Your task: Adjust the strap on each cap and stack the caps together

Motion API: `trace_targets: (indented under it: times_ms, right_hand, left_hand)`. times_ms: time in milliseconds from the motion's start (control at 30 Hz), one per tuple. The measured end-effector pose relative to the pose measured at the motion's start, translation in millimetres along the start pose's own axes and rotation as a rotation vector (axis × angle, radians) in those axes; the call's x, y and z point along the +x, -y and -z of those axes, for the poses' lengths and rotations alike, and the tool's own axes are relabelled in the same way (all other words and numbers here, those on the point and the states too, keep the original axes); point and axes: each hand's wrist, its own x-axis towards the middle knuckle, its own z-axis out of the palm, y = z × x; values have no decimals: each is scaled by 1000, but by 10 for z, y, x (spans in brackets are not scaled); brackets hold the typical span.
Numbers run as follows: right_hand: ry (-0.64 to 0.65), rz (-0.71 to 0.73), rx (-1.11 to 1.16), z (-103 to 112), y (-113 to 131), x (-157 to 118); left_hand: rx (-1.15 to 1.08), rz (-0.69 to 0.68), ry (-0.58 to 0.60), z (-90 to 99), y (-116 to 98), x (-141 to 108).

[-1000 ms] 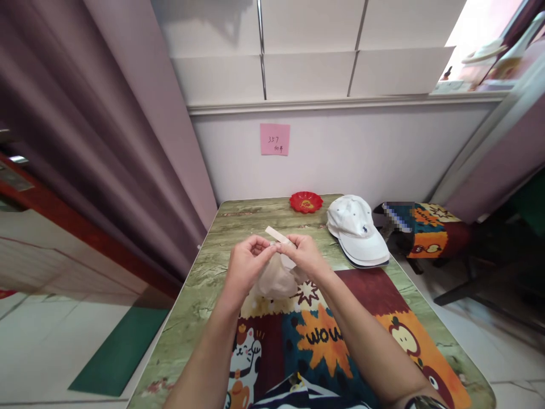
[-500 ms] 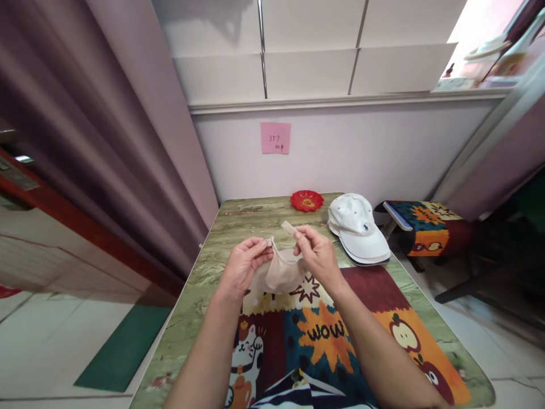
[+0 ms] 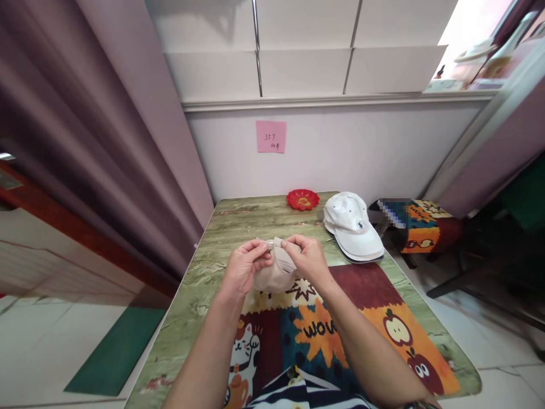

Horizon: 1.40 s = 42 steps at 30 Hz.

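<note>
A beige baseball cap hangs between my hands above the printed mat, its back opening toward the top. My left hand pinches one side of that opening, where a small metal-looking buckle shows at the fingertips. Between the thumb and fingers of my right hand is the cap's strap, its free end beside the buckle. Whether the strap passes through the buckle, I cannot tell.
Stacked caps, a white cap on top, lie at the table's right. A red scalloped dish stands near the wall. Under my arms lies a colourful mat on the wood-patterned table. A covered stool is at right.
My right hand has moved left and brought the strap end from above the cap over to the buckle at my left fingertips. The view has shifted slightly.
</note>
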Motion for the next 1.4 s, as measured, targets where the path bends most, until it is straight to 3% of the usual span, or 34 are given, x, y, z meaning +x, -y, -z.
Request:
trace_targets:
  times_ms: [233,667,1033,1400]
  right_hand:
    - [17,-54,48,-34,-46,-2]
    - [43,-66,22,-30,-94,19]
    - [36,-56,-94,-11,-105,14]
    - [95,-75,-64,-161,-331,25]
  left_hand:
    - [-34,7,4,-24,52,5]
    - [-198,159,-6,-68,131,69]
    - [-71,78,-16,-48,206,49]
    - [-15,64,-43,81,421,157]
